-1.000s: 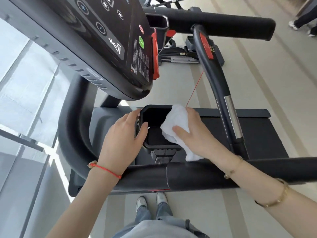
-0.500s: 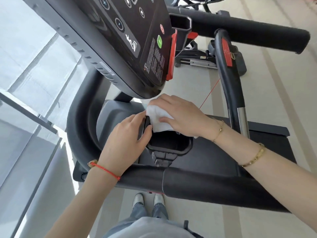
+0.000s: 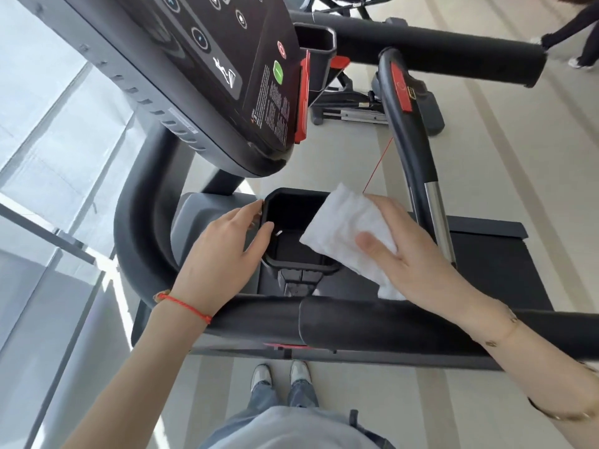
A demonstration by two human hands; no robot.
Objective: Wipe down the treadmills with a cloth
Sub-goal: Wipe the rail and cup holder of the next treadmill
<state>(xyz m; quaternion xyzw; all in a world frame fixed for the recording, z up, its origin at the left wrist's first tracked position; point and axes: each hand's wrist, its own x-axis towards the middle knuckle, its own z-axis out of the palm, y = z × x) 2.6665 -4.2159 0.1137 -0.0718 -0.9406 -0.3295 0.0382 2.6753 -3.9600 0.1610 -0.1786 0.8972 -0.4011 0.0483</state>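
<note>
A black treadmill fills the view, its console [image 3: 227,69] tilted at the top left. Below it hangs a black cup holder [image 3: 291,222]. My left hand [image 3: 223,254] grips the holder's left rim, thumb over the edge. My right hand [image 3: 411,254] presses a folded white cloth [image 3: 346,228] against the holder's right rim, thumb on top of the cloth. Part of the cloth hangs down behind my right hand. The padded front handrail [image 3: 356,325] runs across under both wrists.
A curved side handle [image 3: 415,157] with a chrome section and a red tag stands right of the cloth. Another padded bar [image 3: 437,56] crosses the top. Windows lie to the left. A person's legs [image 3: 580,30] show at the top right. My shoes [image 3: 282,374] stand on pale floor.
My right hand slid the cloth from the holder's far left corner under the console to its right rim. My left hand kept its grip on the left rim.
</note>
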